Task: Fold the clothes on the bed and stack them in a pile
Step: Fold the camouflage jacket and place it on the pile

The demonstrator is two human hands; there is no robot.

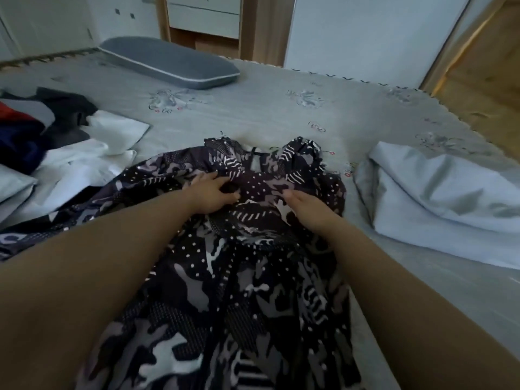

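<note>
A black, grey and white patterned garment [225, 291] lies spread along the grey bed [267, 114], its neck end pointing away from me. My left hand [209, 194] grips a fold of the fabric near the upper part, fingers curled into the cloth. My right hand [308, 208] rests on the same area just to the right, its fingers tucked down into the fabric. A heap of unfolded clothes [42, 136] in white, dark blue, red and black lies at the left of the bed.
A grey pillow [168, 61] lies at the far side of the bed. A pale blue pillow [439, 198] sits at the right edge. Beyond the bed stand white cabinets and wooden door frames; wooden floor shows at the far right.
</note>
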